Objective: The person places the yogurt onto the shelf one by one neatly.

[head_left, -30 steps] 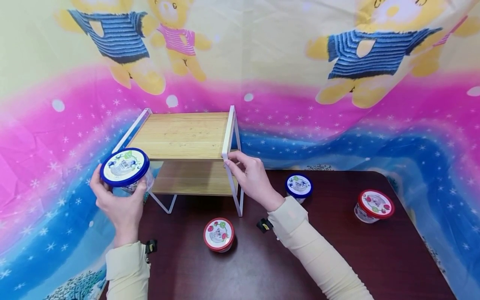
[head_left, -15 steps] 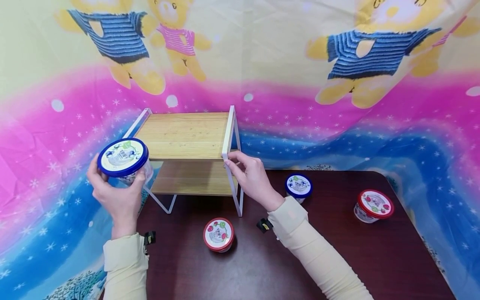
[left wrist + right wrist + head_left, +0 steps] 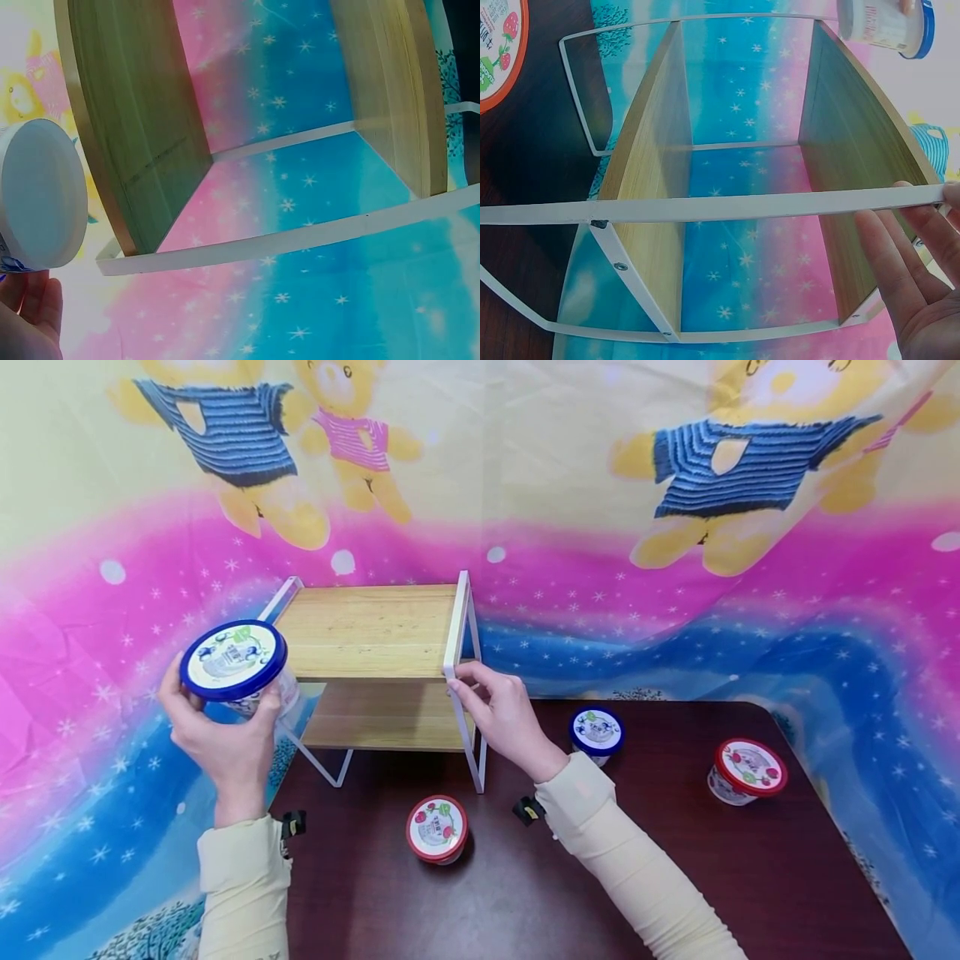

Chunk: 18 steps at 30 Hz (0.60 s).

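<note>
My left hand [image 3: 225,743] grips a tub with a blue lid [image 3: 234,660], blueberries printed on top, raised in front of the shelf's left upper corner. In the left wrist view the pale underside of that tub [image 3: 43,195] faces the camera, with fingertips below it. A two-tier wooden shelf [image 3: 367,627] with a white metal frame stands at the back of the table. My right hand [image 3: 506,714] pinches the front right frame post near the top board; the right wrist view shows its fingers [image 3: 892,262] at the white bar.
On the dark table [image 3: 495,893] stand a red-lidded tub [image 3: 437,829] in front of the shelf, a second blue-lidded tub [image 3: 597,732] right of it, and another red-lidded tub [image 3: 747,770] farther right. A patterned cloth [image 3: 555,560] hangs behind.
My left hand has lifted the blue-lidded tub and moved it up and slightly left, away from the shelf's front corner. The right hand keeps its place on the frame.
</note>
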Tool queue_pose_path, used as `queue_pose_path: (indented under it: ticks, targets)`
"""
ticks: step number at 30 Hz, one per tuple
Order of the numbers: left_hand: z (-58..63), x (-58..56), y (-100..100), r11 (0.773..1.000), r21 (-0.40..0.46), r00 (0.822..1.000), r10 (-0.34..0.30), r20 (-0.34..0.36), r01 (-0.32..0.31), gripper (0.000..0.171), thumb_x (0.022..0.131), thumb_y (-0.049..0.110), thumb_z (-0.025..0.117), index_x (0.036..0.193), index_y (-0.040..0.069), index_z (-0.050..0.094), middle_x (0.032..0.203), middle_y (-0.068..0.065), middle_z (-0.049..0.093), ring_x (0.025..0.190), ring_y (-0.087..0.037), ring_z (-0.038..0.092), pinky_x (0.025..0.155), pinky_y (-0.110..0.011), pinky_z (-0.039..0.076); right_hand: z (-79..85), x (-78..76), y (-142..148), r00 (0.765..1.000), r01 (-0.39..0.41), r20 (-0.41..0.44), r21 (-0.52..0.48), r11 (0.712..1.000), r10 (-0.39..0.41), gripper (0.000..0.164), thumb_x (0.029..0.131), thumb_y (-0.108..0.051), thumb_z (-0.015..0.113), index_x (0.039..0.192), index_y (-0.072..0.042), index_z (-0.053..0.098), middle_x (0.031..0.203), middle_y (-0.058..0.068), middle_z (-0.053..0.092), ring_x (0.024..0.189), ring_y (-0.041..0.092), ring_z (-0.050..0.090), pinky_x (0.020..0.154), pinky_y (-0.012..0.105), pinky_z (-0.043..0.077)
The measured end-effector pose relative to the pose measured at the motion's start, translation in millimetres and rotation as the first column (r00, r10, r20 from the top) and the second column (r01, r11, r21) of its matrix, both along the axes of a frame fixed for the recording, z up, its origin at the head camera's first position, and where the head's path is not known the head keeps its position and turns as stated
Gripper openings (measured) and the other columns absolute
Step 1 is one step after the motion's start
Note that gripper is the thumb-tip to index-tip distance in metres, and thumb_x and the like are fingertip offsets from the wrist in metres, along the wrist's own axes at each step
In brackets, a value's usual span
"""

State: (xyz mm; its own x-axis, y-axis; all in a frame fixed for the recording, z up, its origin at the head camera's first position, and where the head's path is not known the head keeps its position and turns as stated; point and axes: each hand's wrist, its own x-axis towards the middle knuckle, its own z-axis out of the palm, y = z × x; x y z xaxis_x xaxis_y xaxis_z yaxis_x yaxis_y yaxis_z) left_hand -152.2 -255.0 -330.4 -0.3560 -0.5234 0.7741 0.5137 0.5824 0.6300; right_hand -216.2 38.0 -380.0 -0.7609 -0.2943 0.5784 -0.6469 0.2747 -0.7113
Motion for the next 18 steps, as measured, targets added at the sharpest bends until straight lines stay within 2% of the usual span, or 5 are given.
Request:
queue_pose_path:
  ticks: [6,13,18]
  targets:
    - [2.6,-3.9,0.1,1.000,-0.004,1.000,-0.015,-0.017,0.015,0.074,0.070,0.030,0.077,0.136,0.005,0.053,0.132,-0.003,0.065,0.119,-0.021,0.061,0.101,-0.031,0.045,-0.5,-0.7,-0.2,1.000,0.004,-0.008,0.004,1.000,-0.004,0.017,0.102,-0.015,0.065,0.118,-0.010,0.070,0.095,-0.002,0.071,0.068,0.004,0.065,0.064,0.027,0.056]
    - [7.0,-7.5,-0.4,1.000,-0.001,0.999,-0.005,0.033,0.005,0.075,0.074,0.027,0.079,0.139,0.005,0.049,0.136,0.000,0.062,0.125,-0.019,0.056,0.102,-0.032,0.045,0.2,-0.1,0.0,1.000,0.004,0.000,0.003,1.000,-0.004,0.018,0.102,-0.015,0.065,0.118,-0.010,0.070,0.095,-0.001,0.071,0.067,0.005,0.064,0.063,0.028,0.056]
    - [11.8,-13.3,-2.3,0.999,0.041,0.999,-0.017,0.050,0.015,0.072,0.074,0.022,0.079,0.138,0.007,0.050,0.135,0.002,0.062,0.124,-0.018,0.056,0.103,-0.033,0.045,0.9,0.3,-0.2,1.000,0.004,0.003,-0.002,1.000,-0.004,0.017,0.101,-0.015,0.065,0.117,-0.010,0.070,0.095,0.000,0.072,0.067,0.005,0.065,0.063,0.028,0.056]
